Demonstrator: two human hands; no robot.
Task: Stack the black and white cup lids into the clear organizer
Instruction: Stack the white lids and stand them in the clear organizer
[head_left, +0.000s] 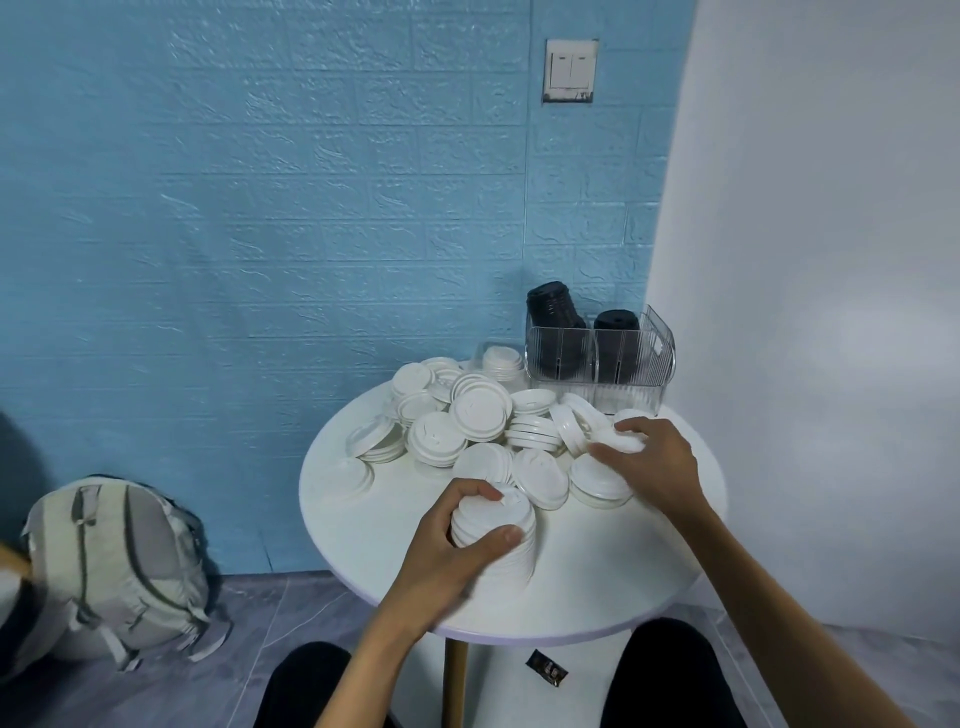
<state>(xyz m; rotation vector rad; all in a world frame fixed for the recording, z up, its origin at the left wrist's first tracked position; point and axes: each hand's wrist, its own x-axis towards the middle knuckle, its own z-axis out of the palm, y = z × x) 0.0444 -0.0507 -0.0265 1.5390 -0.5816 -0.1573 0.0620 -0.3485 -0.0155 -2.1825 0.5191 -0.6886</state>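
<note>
A heap of loose white cup lids (478, 415) covers the far half of the round white table (597, 587). My left hand (447, 551) grips a tall stack of white lids (501, 535) standing on the table near its front. My right hand (649, 462) pinches a single white lid (626, 439) at the right side of the heap. The clear organizer (602, 358) stands at the table's back right, with two stacks of black lids (556, 317) in its compartments.
A grey backpack (119, 566) lies on the floor at the left against the blue wall. A small dark wrapper (546, 673) lies on the floor under the table. My knees show below the table's front edge. A white wall rises close on the right.
</note>
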